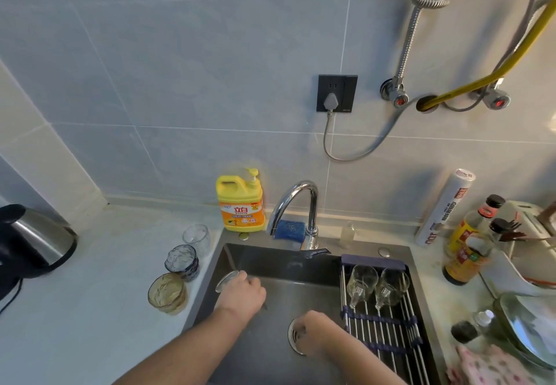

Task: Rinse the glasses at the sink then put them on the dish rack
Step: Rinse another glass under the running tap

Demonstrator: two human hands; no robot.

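My left hand (242,293) grips a clear glass (225,280) at the left side of the dark sink (288,267), its round rim tilted up to the left. My right hand (313,335) hangs over the sink's drain (294,336) with fingers curled downward; whether it holds anything is hidden. Two clear glasses (362,282) (391,287) lie on the roll-up dish rack (388,330) across the sink's right side. On the counter left of the sink stand three glasses: a clear one (197,237), a bluish one (182,261) and an amber one (167,293).
The chrome faucet (296,204) arches over the sink's back, with a blue sponge (288,229) and a yellow detergent jug (240,201) behind. A kettle (33,240) sits far left. Bottles (469,240), plates (526,321) and a pink cloth (493,366) crowd the right counter.
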